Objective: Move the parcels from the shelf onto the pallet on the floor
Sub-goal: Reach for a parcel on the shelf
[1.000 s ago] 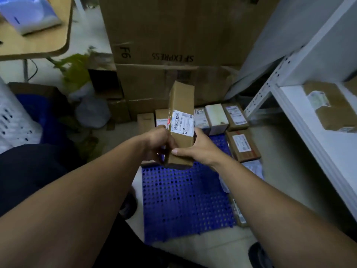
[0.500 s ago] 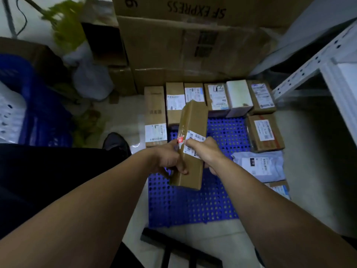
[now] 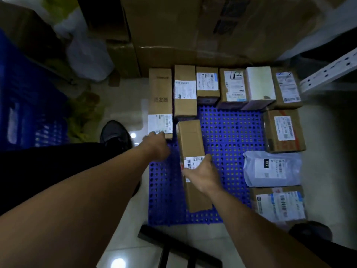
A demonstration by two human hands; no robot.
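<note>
A long brown parcel (image 3: 190,140) with a barcode label lies lengthways low over the blue perforated pallet (image 3: 231,136), left of its middle; whether it rests on the pallet I cannot tell. My right hand (image 3: 202,175) grips its near half, thumb across the label and fingers round the right side. My left hand (image 3: 156,147) is off that parcel, and its fingertips reach the near end of a long box (image 3: 160,93) at the pallet's left edge. Several labelled parcels line the pallet's far edge and right side, among them a grey mailer bag (image 3: 270,169).
Large cardboard cartons (image 3: 193,35) stand behind the pallet. A white shelf post (image 3: 328,70) rises at the right. A blue crate (image 3: 29,113) is at the left, my shoe (image 3: 114,132) beside the pallet, and a black frame (image 3: 173,246) lies near its front edge.
The parcel has come down from upright between both hands to lying low over the pallet. My left hand let go and moved left to the long box. The view tilted down.
</note>
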